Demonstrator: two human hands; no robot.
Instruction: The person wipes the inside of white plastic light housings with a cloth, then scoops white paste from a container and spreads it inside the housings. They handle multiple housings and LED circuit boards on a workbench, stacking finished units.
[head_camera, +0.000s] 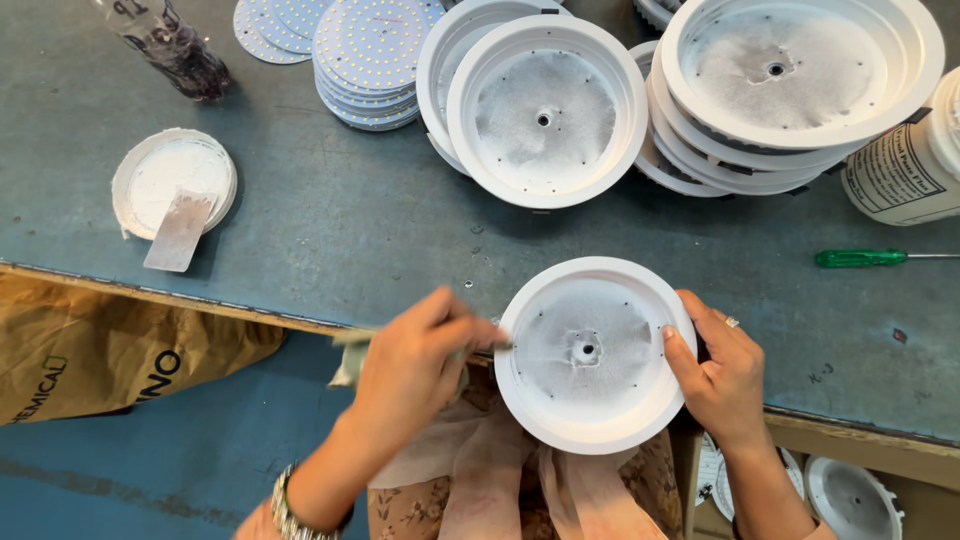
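Observation:
A round white lamp housing with a grey smeared inside and a small centre hole lies at the table's near edge. My right hand grips its right rim, thumb on the inner lip, a ring on one finger. My left hand is blurred, fingers pinched on a small flat tool whose tip touches the housing's left rim. A watch sits on that wrist.
More white housings stand stacked at the back, with another stack to their right. Round LED boards are piled beside them. A paste lid with a spatula, a green screwdriver, a white jar and a brown sack lie around.

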